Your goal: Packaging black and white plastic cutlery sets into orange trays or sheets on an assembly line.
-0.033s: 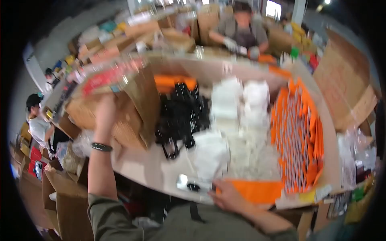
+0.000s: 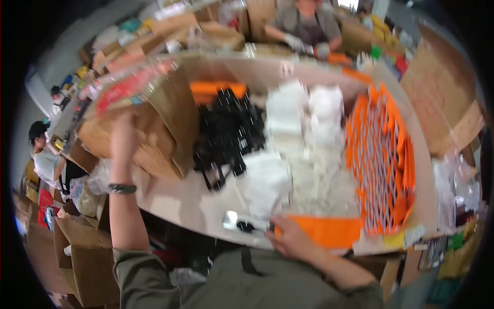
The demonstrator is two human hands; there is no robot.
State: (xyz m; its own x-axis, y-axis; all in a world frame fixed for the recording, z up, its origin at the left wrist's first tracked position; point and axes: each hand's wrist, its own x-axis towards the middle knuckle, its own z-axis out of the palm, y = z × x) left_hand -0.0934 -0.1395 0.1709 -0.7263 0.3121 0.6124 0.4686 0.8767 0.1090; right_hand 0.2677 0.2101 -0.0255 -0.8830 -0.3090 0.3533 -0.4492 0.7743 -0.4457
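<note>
- Nearly everything on the table [image 2: 167, 203] is sitting a little higher in the view than in the earlier frame; the head is probably tilting, while both hands are keeping to the same things.
- At the person's left, the cardboard box [image 2: 146, 154] is standing on the table, leaning somewhat, and the left hand [image 2: 125, 117] is touching its upper part — whether the fingers are clamping it, I cannot tell, because blur is hiding them.
- Near the front edge, the right hand [image 2: 292, 237] is curling, it seems, around the end of a shiny metal tool [image 2: 246, 222] with a black part.
- By my judgement, the person is steadying the box with one hand and keeping the tool ready in the other; any next move is calling for a firm hold on both.
- Some writing is showing: red marks on the large carton [image 2: 437, 98], whitish spots on the black pile [image 2: 229, 134] — blur is leaving these spots unreadable. A red strip [image 2: 131, 87] is covering the box top; no clear lettering is appearing there.
</note>
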